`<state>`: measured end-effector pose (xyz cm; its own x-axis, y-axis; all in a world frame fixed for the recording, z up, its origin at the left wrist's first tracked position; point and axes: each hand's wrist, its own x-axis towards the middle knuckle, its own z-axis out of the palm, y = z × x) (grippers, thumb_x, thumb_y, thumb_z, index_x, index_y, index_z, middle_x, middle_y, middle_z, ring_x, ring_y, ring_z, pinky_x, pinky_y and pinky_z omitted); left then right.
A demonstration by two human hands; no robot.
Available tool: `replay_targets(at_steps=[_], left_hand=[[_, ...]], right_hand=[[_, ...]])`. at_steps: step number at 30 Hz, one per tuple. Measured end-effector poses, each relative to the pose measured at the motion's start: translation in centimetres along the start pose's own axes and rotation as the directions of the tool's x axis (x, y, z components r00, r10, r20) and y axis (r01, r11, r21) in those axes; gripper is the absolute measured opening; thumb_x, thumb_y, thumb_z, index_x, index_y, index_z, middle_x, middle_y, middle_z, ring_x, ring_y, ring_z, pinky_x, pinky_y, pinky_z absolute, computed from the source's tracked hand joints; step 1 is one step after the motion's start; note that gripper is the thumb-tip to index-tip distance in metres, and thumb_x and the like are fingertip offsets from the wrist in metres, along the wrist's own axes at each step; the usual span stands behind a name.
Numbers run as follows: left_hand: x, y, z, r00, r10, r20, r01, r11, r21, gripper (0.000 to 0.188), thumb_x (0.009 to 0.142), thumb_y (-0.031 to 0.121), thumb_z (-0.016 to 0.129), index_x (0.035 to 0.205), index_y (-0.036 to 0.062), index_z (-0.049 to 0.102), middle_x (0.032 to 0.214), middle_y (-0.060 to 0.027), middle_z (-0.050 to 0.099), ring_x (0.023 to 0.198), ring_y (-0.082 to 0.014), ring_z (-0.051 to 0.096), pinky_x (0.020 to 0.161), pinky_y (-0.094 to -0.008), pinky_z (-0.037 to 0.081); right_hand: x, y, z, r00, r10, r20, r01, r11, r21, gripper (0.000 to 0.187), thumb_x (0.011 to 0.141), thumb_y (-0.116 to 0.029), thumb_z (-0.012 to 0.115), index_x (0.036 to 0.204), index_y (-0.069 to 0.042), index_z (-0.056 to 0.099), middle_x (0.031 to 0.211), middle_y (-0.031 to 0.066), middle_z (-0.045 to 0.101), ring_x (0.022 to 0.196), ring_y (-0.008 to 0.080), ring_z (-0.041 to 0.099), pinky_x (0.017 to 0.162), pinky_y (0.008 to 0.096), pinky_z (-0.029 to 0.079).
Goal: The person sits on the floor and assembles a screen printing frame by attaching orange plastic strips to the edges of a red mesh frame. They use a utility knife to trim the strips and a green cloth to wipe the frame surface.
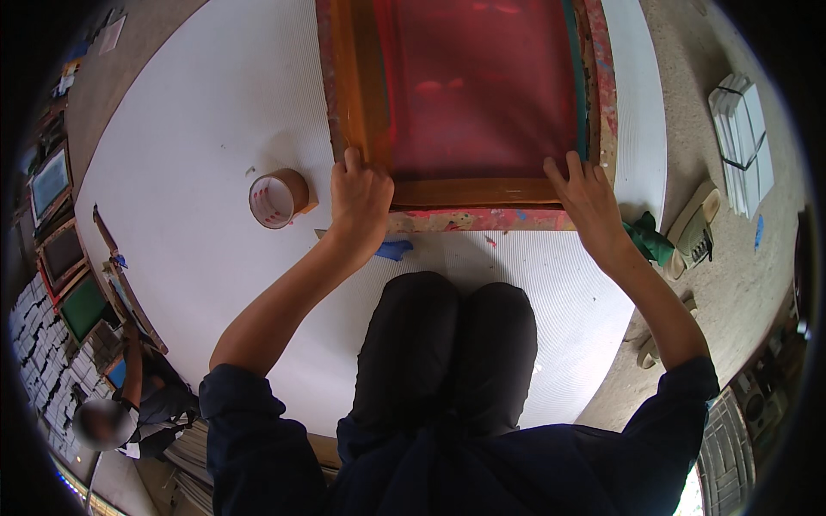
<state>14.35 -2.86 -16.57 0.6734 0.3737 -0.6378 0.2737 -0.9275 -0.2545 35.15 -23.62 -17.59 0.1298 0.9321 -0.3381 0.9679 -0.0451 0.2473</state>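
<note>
A screen-printing frame point(473, 191) with red mesh and brown tape along its near and left borders lies in front of me. Under it is a paint-stained board point(469, 220), its edge showing on the near side and both flanks. My left hand point(360, 202) has its fingers closed over the frame's near left corner. At the near right corner, my right hand point(592, 208) grips the frame's edge, its fingers reaching over the top. Both thumbs are mostly hidden. Close to my left hand stands a roll of brown tape point(303, 191). A small blue object point(394, 250) lies below the board.
A white ribbed sheet point(189, 206) spreads under everything. Green cloth point(647, 239) lies at its right edge, beside a shoe point(693, 230). Strapped white bundles point(744, 146) rest on the floor. At the left are several frames point(52, 185) and another person point(163, 404).
</note>
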Motion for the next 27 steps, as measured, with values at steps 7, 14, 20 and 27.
replay_targets(at_steps=[7, 14, 20, 27], left_hand=[[0.0, 0.1, -0.1, 1.000, 0.000, 0.007, -0.001, 1.000, 0.024, 0.020, 0.065, 0.006, 0.071, 0.084, 0.0083, 0.065, 0.082, -0.0045, 0.063, 0.092, -0.0195, 0.052, 0.074, -0.0265, 0.045], [0.2, 0.2, 0.3, 1.000, 0.004, 0.016, -0.005, 0.999, 0.054, 0.020, 0.065, 0.007, 0.072, 0.084, 0.0091, 0.066, 0.081, -0.0032, 0.063, 0.091, -0.0187, 0.051, 0.073, -0.0252, 0.044], [0.1, 0.5, 1.2, 0.996, 0.001, -0.091, 0.014, 0.988, 0.154, 0.013, 0.059, 0.012, 0.075, 0.070, 0.0146, 0.067, 0.066, 0.0037, 0.054, 0.085, -0.0167, 0.044, 0.064, -0.0236, 0.034], [0.1, 0.6, 1.1, 0.999, 0.003, -0.050, 0.005, 0.989, 0.146, 0.012, 0.059, 0.012, 0.075, 0.067, 0.0163, 0.067, 0.062, 0.0045, 0.051, 0.084, -0.0167, 0.041, 0.065, -0.0262, 0.031]], right_hand=[[0.1, 0.1, -0.1, 1.000, -0.007, 0.007, 0.007, 1.000, 0.020, 0.062, 0.064, -0.002, 0.070, 0.120, -0.011, 0.046, 0.094, 0.0059, 0.043, 0.079, 0.0146, 0.052, 0.070, 0.0266, 0.038], [0.2, 0.0, 0.3, 1.000, 0.000, 0.003, 0.000, 1.000, -0.012, 0.055, 0.069, -0.005, 0.067, 0.119, -0.012, 0.047, 0.092, 0.0048, 0.043, 0.077, 0.0133, 0.052, 0.068, 0.0264, 0.037], [0.3, -0.1, 0.5, 1.000, 0.002, 0.003, -0.002, 1.000, -0.020, 0.052, 0.071, -0.006, 0.067, 0.118, -0.014, 0.048, 0.092, 0.0041, 0.044, 0.074, 0.0124, 0.052, 0.066, 0.0262, 0.036], [0.4, -0.1, 0.0, 0.999, -0.016, 0.040, 0.017, 0.999, -0.041, 0.057, 0.068, -0.006, 0.069, 0.120, -0.014, 0.047, 0.093, 0.0043, 0.044, 0.072, 0.0124, 0.052, 0.065, 0.0259, 0.035]])
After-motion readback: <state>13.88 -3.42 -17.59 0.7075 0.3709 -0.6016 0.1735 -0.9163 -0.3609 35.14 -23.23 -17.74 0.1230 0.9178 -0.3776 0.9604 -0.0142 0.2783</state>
